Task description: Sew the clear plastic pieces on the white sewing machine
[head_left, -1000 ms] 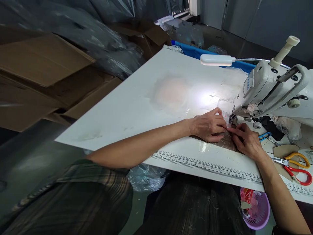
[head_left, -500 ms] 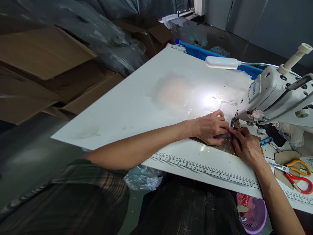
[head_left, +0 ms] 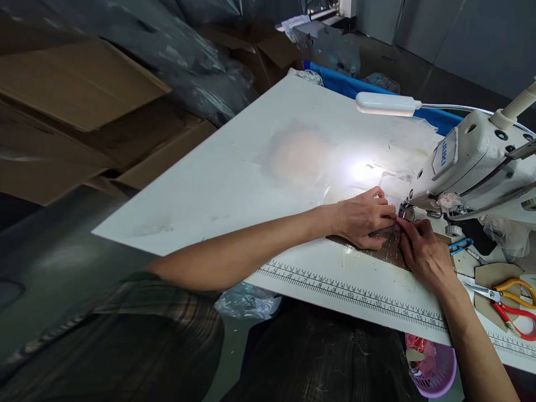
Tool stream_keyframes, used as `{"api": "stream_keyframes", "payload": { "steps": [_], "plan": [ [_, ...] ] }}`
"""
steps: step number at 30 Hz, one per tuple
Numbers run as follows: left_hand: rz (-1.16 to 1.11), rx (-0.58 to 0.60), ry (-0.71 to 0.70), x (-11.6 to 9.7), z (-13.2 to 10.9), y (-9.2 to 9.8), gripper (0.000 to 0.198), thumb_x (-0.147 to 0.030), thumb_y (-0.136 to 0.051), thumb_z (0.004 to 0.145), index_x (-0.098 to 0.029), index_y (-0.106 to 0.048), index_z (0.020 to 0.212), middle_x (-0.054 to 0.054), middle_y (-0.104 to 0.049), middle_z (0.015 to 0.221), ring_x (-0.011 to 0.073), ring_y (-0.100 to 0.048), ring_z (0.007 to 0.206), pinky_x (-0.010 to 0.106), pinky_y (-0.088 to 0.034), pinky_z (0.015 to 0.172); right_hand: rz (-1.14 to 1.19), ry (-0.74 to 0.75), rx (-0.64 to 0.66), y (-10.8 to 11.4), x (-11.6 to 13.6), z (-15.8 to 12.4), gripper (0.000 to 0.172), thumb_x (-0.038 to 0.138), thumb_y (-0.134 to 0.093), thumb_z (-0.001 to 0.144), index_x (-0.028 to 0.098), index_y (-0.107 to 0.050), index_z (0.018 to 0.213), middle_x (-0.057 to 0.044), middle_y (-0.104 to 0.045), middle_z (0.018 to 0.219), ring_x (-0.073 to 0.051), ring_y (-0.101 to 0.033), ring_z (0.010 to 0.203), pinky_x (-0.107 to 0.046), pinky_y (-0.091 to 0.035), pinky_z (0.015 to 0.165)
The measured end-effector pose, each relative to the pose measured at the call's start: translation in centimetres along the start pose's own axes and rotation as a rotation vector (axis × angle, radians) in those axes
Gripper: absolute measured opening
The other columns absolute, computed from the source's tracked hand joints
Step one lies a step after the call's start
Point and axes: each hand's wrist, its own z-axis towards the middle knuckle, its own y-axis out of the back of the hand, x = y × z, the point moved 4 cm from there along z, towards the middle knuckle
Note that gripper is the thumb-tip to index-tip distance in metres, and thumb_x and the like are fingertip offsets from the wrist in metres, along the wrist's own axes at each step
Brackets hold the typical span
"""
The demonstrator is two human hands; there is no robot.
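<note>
At the presser foot (head_left: 405, 212) of a white sewing machine (head_left: 473, 162), both hands meet over a thin, sheer pale fabric (head_left: 391, 187). My left hand (head_left: 365, 218) lies on it with curled fingers, its fingertips pressing the fabric just left of the foot. My right hand (head_left: 425, 248) is closed in a pinch at the fabric's near edge, its index fingertip close to the left fingers. Much of the pinched fabric is hidden by the fingers. Under the hands is a brown plate (head_left: 387, 251) with a shiny clear covering.
A lamp (head_left: 387, 104) lights the white table (head_left: 218, 184), which has a ruler strip (head_left: 352, 296) along its front. Scissors (head_left: 502, 296), blue thread snips (head_left: 460, 245) and a dark phone-like slab (head_left: 479, 234) lie at right. Cardboard boxes (head_left: 84, 84) stand left; a purple basket (head_left: 444, 374) sits below.
The view has shifted slightly, so the machine appears a little farther right. Both hands keep nearly the same pose at the presser foot.
</note>
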Motion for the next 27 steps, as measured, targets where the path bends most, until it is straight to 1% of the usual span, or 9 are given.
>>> {"api": "stream_keyframes", "payload": {
  "steps": [4, 8, 11, 14, 18, 21, 24, 27],
  "plan": [
    [0.02, 0.007, 0.003, 0.0, 0.0, -0.1, 0.033, -0.04, -0.048, 0.089, -0.018, -0.069, 0.103, 0.01, -0.067, 0.108, 0.022, -0.06, 0.088, 0.042, -0.037, 0.093, 0.027, 0.029, -0.033, 0.2, -0.1, -0.2, 0.039, 0.029, -0.041, 0.097, 0.022, -0.062, 0.129, -0.01, -0.059, 0.097, -0.014, -0.056, 0.064, -0.023, -0.037, 0.048],
    [0.05, 0.017, 0.01, 0.0, 0.1, -0.2, 0.039, -0.042, -0.048, 0.09, -0.013, -0.068, 0.108, 0.012, -0.065, 0.112, 0.0234, -0.059, 0.089, 0.042, -0.038, 0.089, 0.061, 0.067, -0.056, 0.4, 0.0, -0.5, 0.036, 0.027, -0.043, 0.096, 0.023, -0.067, 0.123, -0.008, -0.06, 0.096, -0.013, -0.056, 0.064, -0.022, -0.04, 0.051],
    [0.068, 0.039, 0.034, 0.0, 0.2, -0.2, 0.038, -0.042, -0.049, 0.09, -0.013, -0.067, 0.108, 0.013, -0.064, 0.114, 0.023, -0.058, 0.087, 0.041, -0.038, 0.087, 0.036, 0.038, -0.041, 0.4, 0.0, -0.4, 0.036, 0.026, -0.045, 0.095, 0.023, -0.068, 0.122, -0.009, -0.06, 0.096, -0.012, -0.055, 0.063, -0.022, -0.038, 0.049],
    [0.081, 0.067, 0.055, 0.1, 0.3, -0.2, 0.035, -0.042, -0.051, 0.089, -0.016, -0.067, 0.107, 0.011, -0.065, 0.112, 0.0221, -0.057, 0.086, 0.041, -0.037, 0.089, 0.012, -0.009, 0.007, 0.3, 0.3, -0.3, 0.038, 0.026, -0.044, 0.095, 0.023, -0.066, 0.126, -0.01, -0.06, 0.099, -0.013, -0.055, 0.064, -0.022, -0.037, 0.049],
    [0.114, 0.091, 0.066, 0.2, 0.5, -0.3, 0.04, -0.046, -0.048, 0.091, -0.014, -0.067, 0.106, 0.012, -0.063, 0.114, 0.023, -0.057, 0.088, 0.041, -0.036, 0.089, 0.016, -0.069, 0.062, 0.2, 0.4, -0.1, 0.041, 0.027, -0.043, 0.095, 0.023, -0.062, 0.132, -0.012, -0.061, 0.103, -0.015, -0.057, 0.066, -0.023, -0.04, 0.049],
    [0.138, 0.089, 0.069, 0.3, 0.5, -0.4, 0.044, -0.048, -0.047, 0.092, -0.012, -0.067, 0.108, 0.013, -0.063, 0.115, 0.0238, -0.057, 0.088, 0.042, -0.036, 0.088, 0.12, -0.081, 0.048, 0.3, 0.2, -0.1, 0.042, 0.027, -0.043, 0.095, 0.022, -0.063, 0.131, -0.012, -0.064, 0.103, -0.017, -0.06, 0.068, -0.026, -0.046, 0.052],
    [0.171, 0.085, 0.07, 0.2, 0.5, -0.5, 0.047, -0.049, -0.044, 0.093, -0.01, -0.066, 0.11, 0.014, -0.062, 0.116, 0.0243, -0.057, 0.088, 0.041, -0.035, 0.086, 0.327, -0.097, 0.003, 0.8, -0.6, -0.3, 0.041, 0.029, -0.042, 0.094, 0.021, -0.066, 0.126, -0.012, -0.068, 0.1, -0.02, -0.064, 0.076, -0.031, -0.053, 0.065],
    [0.196, 0.096, 0.078, 0.2, 0.5, -0.5, 0.05, -0.051, -0.043, 0.094, -0.009, -0.065, 0.111, 0.014, -0.062, 0.117, 0.0246, -0.056, 0.089, 0.041, -0.035, 0.085, 0.509, -0.193, -0.032, 1.4, -2.0, -0.6, 0.04, 0.037, -0.043, 0.094, 0.021, -0.07, 0.119, -0.011, -0.071, 0.099, -0.022, -0.067, 0.086, -0.036, -0.055, 0.076]
  ]
}}
